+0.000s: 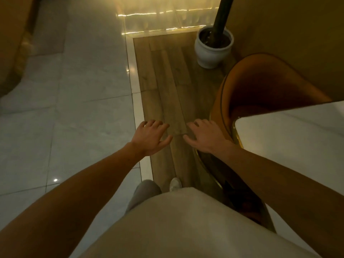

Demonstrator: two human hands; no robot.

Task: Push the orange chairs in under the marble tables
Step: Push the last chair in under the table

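Both my hands were held out in front of me, palms down and fingers spread, holding nothing. My left hand (150,137) hung over the seam where the pale border strip (136,101) met the wooden floor (167,86), with the glossy white tiles (74,101) spreading away to its left. My right hand (204,136) was just beside it, thumbs nearly facing each other with a gap of bare wood between them. Right of my right hand, and very close to its outer edge, stood the orange chair (260,84); I could not tell whether my hand touched its curved back or only hovered next to it. The chair's seat was already tucked under the white marble table (290,138), whose rounded, gold-edged corner lay just right of my right wrist, and the chair back curved up beyond that corner. Farther ahead of my right hand, on the wood, sat a white pot (212,51) with a dark trunk (222,19) rising out of it. Below my hands I saw my light shirt (186,224) and one pale shoe (175,184) on the wood.
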